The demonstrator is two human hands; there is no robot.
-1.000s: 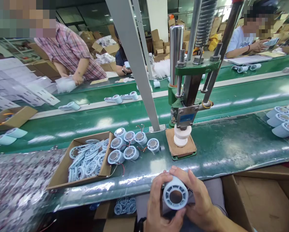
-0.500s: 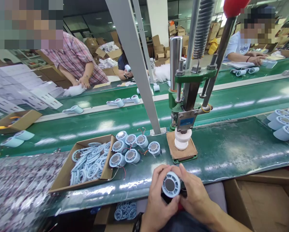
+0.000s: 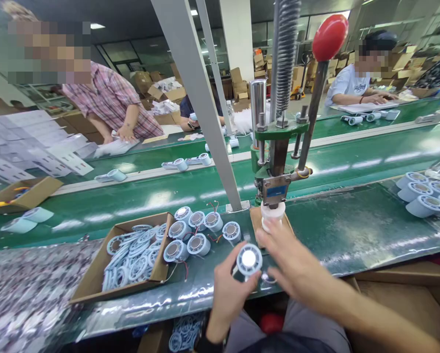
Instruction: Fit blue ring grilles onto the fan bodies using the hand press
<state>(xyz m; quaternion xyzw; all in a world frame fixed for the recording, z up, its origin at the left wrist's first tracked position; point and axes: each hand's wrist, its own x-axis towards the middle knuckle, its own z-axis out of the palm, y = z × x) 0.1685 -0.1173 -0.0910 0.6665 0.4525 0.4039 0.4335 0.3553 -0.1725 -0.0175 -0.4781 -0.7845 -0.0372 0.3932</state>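
Observation:
My left hand (image 3: pixel 232 284) grips a light-blue round fan housing (image 3: pixel 249 259) between thumb and fingers, its ringed face with a shiny centre disc tilted up toward me. Off to its right, my right hand (image 3: pixel 286 255) is open with fingers stretched forward, its fingertips overlapping the white round pressing block of the hand press (image 3: pixel 277 191); whether they touch it I cannot tell. Left of the press, several similar housings (image 3: pixel 198 244) with thin wires stand on the green bench. Beside them is a cardboard box (image 3: pixel 161 275) heaped with light-blue rings (image 3: pixel 137 257).
The press lever ends in a red knob (image 3: pixel 330 37). A grey post (image 3: pixel 205 108) rises behind the bench. More light-blue housings (image 3: pixel 422 196) stand at the right. Across the green conveyor (image 3: pixel 161 196), a person in a plaid shirt (image 3: pixel 113 98) and another in a light shirt (image 3: pixel 348 88) work.
My right hand has let go of the fan housing and moved forward toward the press. My left hand has carried the housing slightly up and left. The view has shifted a little.

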